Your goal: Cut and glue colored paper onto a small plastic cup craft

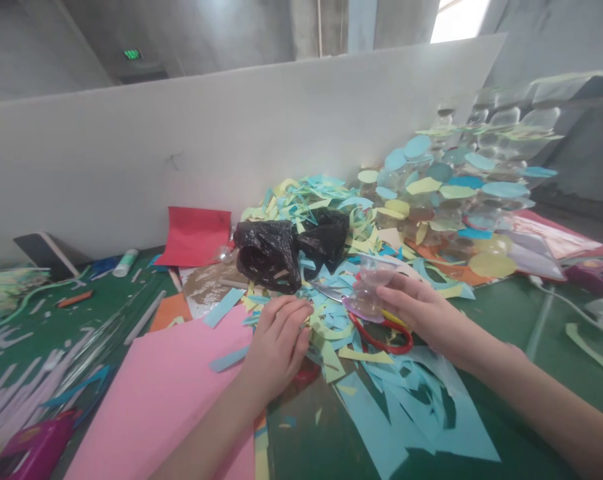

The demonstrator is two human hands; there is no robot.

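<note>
My right hand [414, 310] holds a clear plastic cup-like piece [371, 287] between thumb and fingers, with a purple rim at its lower end. Right beneath it lie scissors with red and yellow handles [388, 341], their blades pointing left. My left hand [284, 333] rests over blue and yellow-green paper scraps [331, 327], fingers curled down; what lies under the fingertips is hidden. A bit of something red shows beside its wrist. Pink paper sheets [181, 387] lie under and left of my left forearm.
A crumpled black plastic bag [271, 257] sits ahead of my hands, before a heap of scraps [306, 200]. Clear pieces with coloured paper discs [456, 193] are stacked at the back right. Red paper [196, 233] leans near the white board [131, 153]. Cut blue sheets [431, 427] lie at the front.
</note>
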